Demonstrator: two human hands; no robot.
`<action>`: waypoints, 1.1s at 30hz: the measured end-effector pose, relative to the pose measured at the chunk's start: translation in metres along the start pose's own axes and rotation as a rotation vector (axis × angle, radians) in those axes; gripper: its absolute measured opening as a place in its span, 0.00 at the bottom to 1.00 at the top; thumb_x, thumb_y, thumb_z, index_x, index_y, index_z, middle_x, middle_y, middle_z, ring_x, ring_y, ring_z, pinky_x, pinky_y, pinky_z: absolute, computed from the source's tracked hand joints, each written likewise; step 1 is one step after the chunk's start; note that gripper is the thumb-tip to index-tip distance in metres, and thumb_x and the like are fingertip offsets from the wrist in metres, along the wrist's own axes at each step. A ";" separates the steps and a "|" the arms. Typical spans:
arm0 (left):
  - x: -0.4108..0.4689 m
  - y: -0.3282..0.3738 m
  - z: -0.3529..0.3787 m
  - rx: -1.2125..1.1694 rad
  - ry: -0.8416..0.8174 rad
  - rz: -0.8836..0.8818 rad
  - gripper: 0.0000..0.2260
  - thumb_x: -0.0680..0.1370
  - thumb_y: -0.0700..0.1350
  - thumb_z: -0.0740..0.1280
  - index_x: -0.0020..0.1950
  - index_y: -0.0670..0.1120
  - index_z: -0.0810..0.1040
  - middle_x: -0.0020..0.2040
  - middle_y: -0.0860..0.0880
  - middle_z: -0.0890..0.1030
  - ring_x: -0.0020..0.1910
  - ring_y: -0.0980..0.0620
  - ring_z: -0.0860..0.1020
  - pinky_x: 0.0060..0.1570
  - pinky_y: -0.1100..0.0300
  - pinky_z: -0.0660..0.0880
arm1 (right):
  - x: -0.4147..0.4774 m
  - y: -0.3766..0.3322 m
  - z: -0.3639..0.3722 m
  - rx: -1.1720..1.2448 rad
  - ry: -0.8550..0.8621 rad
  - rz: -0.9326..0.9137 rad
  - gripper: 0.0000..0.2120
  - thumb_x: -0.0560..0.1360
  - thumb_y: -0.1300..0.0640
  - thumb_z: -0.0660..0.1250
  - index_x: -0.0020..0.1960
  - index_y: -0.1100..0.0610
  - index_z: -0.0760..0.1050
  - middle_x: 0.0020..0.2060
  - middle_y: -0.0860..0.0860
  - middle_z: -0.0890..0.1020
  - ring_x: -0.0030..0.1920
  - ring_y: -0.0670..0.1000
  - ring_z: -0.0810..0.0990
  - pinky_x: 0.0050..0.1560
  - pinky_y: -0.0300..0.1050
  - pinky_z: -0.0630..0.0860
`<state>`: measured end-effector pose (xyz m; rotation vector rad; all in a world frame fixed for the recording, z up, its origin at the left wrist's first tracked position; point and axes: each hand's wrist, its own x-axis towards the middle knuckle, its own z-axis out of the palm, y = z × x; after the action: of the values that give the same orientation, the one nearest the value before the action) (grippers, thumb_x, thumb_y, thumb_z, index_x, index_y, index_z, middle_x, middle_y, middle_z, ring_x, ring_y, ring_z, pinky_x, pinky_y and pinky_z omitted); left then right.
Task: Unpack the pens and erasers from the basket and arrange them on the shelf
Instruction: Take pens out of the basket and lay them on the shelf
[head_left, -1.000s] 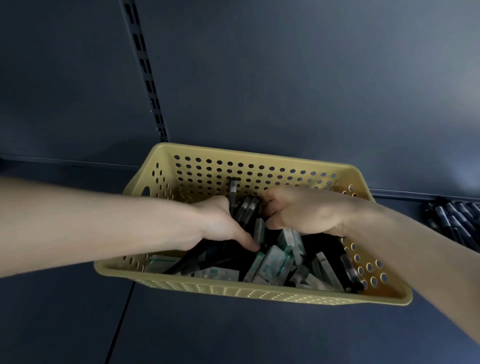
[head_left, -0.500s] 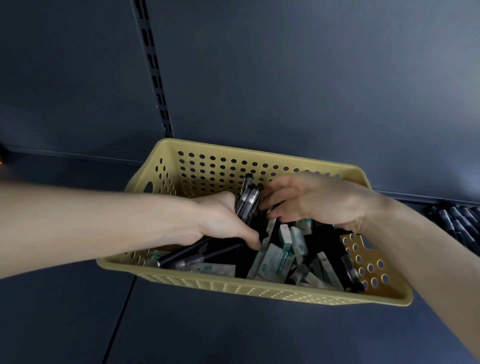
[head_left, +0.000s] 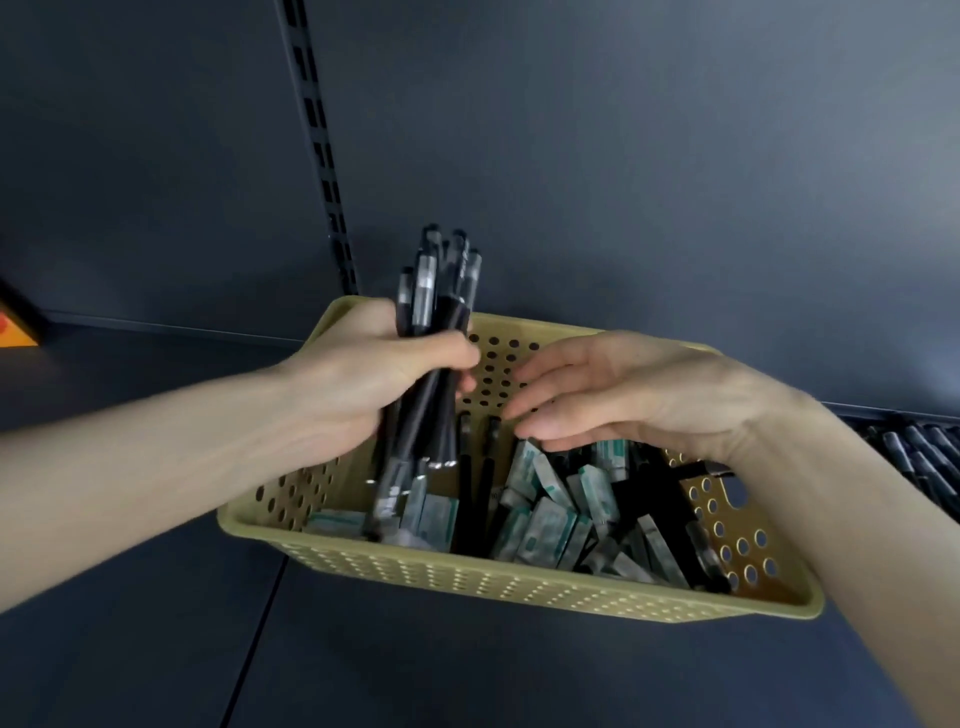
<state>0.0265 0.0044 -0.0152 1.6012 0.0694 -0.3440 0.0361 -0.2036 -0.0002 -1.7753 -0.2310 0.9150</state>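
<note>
Head view looks down on my two bare hands over a yellow perforated basket (head_left: 519, 590) that sits on the dark shelf (head_left: 156, 649). My left hand (head_left: 374, 374) is wrapped round a bundle of black pens (head_left: 431, 291), fingers and thumb curled tight about the middle of the barrels. The bundle stands nearly upright. Its top ends fan out above the basket's far rim against the dark back panel (head_left: 675, 156), and its lower ends reach down inside the basket at the left.

My right hand (head_left: 623, 395) hovers above the middle of the basket, fingers straight and loosely spread, pointing left and holding nothing. A strip of basket wall shows between its fingertips and my left hand.

Below it two more black pens (head_left: 475, 483) lean against the basket's far wall, just beside the bundle. Most of the basket floor is covered with a jumble of small erasers (head_left: 550, 525) in pale sleeves with green print, lying at all angles.

At the far right a row of pens (head_left: 914, 457) lies side by side on the shelf, apart from the basket. An orange thing (head_left: 15, 332) shows at the far left edge, partly cut off. A slotted upright (head_left: 322, 156) runs up the back panel behind the basket.
</note>
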 end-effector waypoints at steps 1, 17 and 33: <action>-0.001 0.001 0.002 -0.091 -0.001 0.006 0.05 0.72 0.38 0.71 0.47 0.41 0.79 0.32 0.48 0.80 0.33 0.52 0.81 0.30 0.61 0.77 | 0.001 -0.002 0.001 -0.022 -0.041 0.002 0.40 0.62 0.55 0.75 0.70 0.60 0.64 0.54 0.51 0.83 0.56 0.46 0.80 0.57 0.41 0.77; 0.012 0.008 0.037 -0.385 -0.153 0.152 0.05 0.70 0.41 0.72 0.42 0.44 0.77 0.37 0.49 0.83 0.40 0.54 0.82 0.39 0.59 0.80 | 0.006 0.005 0.019 0.224 -0.250 -0.057 0.10 0.68 0.64 0.70 0.49 0.57 0.79 0.43 0.53 0.79 0.45 0.51 0.78 0.50 0.49 0.79; 0.018 0.018 0.014 -0.130 -0.048 0.461 0.22 0.70 0.40 0.74 0.62 0.53 0.75 0.54 0.48 0.82 0.54 0.46 0.82 0.56 0.47 0.76 | 0.007 0.004 0.021 0.094 -0.167 -0.020 0.07 0.73 0.65 0.66 0.36 0.61 0.75 0.30 0.53 0.77 0.32 0.49 0.75 0.36 0.41 0.75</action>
<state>0.0461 -0.0134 -0.0027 1.4300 -0.3047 -0.0182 0.0254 -0.1865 -0.0099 -1.6096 -0.3074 1.0444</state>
